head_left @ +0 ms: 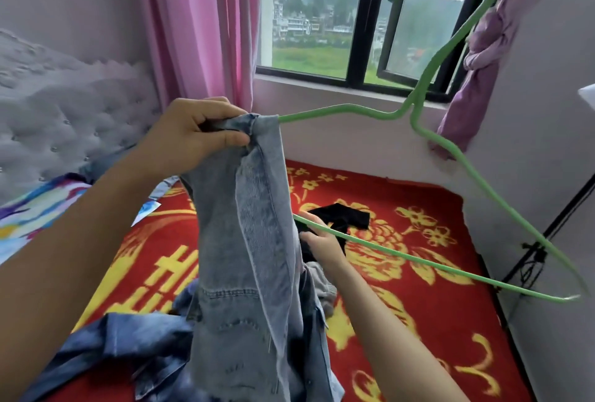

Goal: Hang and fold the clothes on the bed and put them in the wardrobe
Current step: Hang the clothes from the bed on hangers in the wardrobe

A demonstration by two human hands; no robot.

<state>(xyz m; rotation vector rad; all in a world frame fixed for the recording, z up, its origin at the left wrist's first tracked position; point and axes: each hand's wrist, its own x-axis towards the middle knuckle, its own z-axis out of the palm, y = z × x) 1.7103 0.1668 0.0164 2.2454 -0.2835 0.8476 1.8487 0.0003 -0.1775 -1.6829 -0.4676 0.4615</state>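
Observation:
My left hand (190,136) pinches the top edge of a pale blue denim garment (248,240) and holds it up over the bed. One arm of a green wire hanger (428,86) goes into the denim just below that hand. My right hand (322,240) grips the hanger's lower bar behind the denim. The hanger's hook points up toward the window. A black garment (341,213) lies on the red and yellow blanket (418,289) past my right hand. A darker blue denim piece (128,347) is heaped at the near left.
A grey padded headboard (64,105) and a colourful pillow (38,208) are at the left. Pink curtains (199,22) flank a dark-framed window (360,15). A grey cloth (323,285) lies beside the denim. A black stand (534,256) leans by the right wall.

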